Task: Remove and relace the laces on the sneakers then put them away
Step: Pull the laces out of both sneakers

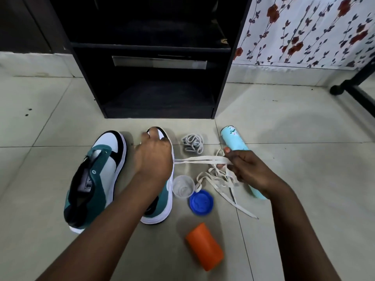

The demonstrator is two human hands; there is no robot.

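Head view: a pale tiled floor [60, 110] runs to a black shelf unit [151, 57] at 12 o'clock, with a flowered cloth [304, 29] hanging at 1 o'clock and a dark frame leg [345, 86] at 2 o'clock.

Two sneakers stand side by side just left of centre, toes toward the shelf. The left sneaker [95, 179], at 9 o'clock, has bare eyelets. The right sneaker [162, 199] is largely hidden under the left hand [152, 157], which rests on its upper; the fingers curl down near the toe, but whether they pinch anything cannot be told.

A white lace [199, 160] runs taut from that shoe toward 3 o'clock into the right hand [243, 167], whose fingers pinch it. The rest of the lace lies looped and loose on the floor below that hand. A second lace [192, 143], balled up, lies at 1 o'clock, near the toe of the right sneaker.

A clear cup [183, 186] sits beside the right sneaker, a blue lid [200, 202] touching its edge. An orange cup [205, 246] lies on its side at 5 o'clock. A light blue bottle [233, 138] lies at 3 o'clock, partly behind the right hand.
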